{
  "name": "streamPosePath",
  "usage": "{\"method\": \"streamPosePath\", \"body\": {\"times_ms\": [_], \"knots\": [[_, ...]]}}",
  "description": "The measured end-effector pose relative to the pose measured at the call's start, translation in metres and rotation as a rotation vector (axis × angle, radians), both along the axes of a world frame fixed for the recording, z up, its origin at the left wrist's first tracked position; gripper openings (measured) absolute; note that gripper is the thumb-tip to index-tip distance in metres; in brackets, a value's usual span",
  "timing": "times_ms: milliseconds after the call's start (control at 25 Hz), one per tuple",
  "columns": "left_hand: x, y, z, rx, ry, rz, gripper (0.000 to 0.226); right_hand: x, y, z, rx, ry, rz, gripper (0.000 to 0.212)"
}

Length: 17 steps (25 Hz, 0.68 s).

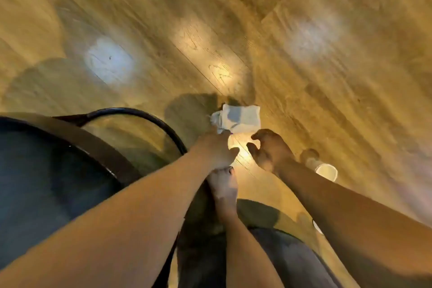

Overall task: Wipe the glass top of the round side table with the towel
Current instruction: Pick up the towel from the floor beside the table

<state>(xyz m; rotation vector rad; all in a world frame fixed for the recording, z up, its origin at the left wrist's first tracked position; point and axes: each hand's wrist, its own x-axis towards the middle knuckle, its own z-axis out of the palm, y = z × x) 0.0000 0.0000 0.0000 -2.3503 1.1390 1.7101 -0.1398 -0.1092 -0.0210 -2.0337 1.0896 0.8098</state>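
Observation:
A folded white towel [240, 118] is low over the wooden floor ahead of me. My left hand [217, 149] reaches forward, its fingertips closed on the towel's near left corner. Just right of the towel, my right hand [268, 149] hovers with curled, spread fingers and holds nothing. The round side table [98, 147] stands at the left; its dark glass top [46, 182] lies under my left forearm. A thin black ring [145, 116] of its frame shows beyond the top.
My bare foot [223, 186] is on the floor below my left hand. A pale cup-like object [326, 170] stands on the floor to the right of my right wrist. Wooden floor [304, 54] with bright light patches fills the view ahead.

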Motion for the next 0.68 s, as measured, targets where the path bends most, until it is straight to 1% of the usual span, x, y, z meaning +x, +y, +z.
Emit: {"method": "streamPosePath", "body": {"times_ms": [40, 120, 200, 240, 280, 320, 400, 440, 480, 520, 560, 600, 640, 680], "knots": [[0.000, -0.009, -0.029, 0.037, 0.041, 0.047, 0.057, 0.004, -0.002, -0.031, -0.008, -0.022, -0.093, 0.043], [-0.006, -0.024, -0.084, 0.091, 0.084, 0.105, 0.059, 0.005, -0.007, -0.087, -0.018, -0.054, -0.349, 0.046], [-0.006, -0.038, -0.117, 0.148, 0.130, 0.226, 0.062, 0.010, -0.013, -0.124, 0.001, -0.103, -0.532, 0.057], [-0.010, -0.040, -0.125, 0.159, 0.166, 0.303, 0.060, 0.010, -0.013, -0.132, 0.024, -0.119, -0.630, 0.062], [-0.011, -0.043, -0.129, 0.165, 0.207, 0.425, 0.056, 0.010, -0.013, -0.136, 0.046, -0.158, -0.718, 0.064], [-0.011, -0.045, -0.124, 0.175, 0.249, 0.577, 0.051, 0.012, -0.010, -0.130, 0.084, -0.197, -0.773, 0.060], [-0.011, -0.045, -0.089, 0.127, 0.334, 0.826, 0.038, 0.022, -0.004, -0.092, 0.214, -0.299, -0.857, 0.041], [-0.013, -0.045, -0.060, 0.066, 0.325, 0.876, 0.029, 0.026, -0.001, -0.065, 0.251, -0.354, -0.892, 0.035], [-0.017, -0.042, -0.030, -0.001, 0.269, 0.902, 0.023, 0.028, 0.002, -0.035, 0.271, -0.403, -0.932, 0.033], [-0.023, -0.037, 0.006, -0.076, 0.197, 0.937, 0.025, 0.028, 0.004, -0.003, 0.287, -0.451, -0.964, 0.031], [-0.025, -0.029, 0.044, -0.172, 0.147, 0.976, 0.034, 0.028, 0.005, 0.033, 0.305, -0.508, -0.965, 0.029], [-0.024, -0.019, 0.081, -0.253, 0.136, 1.047, 0.046, 0.029, 0.008, 0.068, 0.322, -0.558, -0.928, 0.027], [-0.019, -0.005, 0.116, -0.311, 0.172, 1.152, 0.052, 0.032, 0.014, 0.101, 0.347, -0.600, -0.860, 0.024], [-0.010, 0.010, 0.147, -0.357, 0.216, 1.263, 0.050, 0.037, 0.022, 0.132, 0.369, -0.636, -0.762, 0.025]]}}
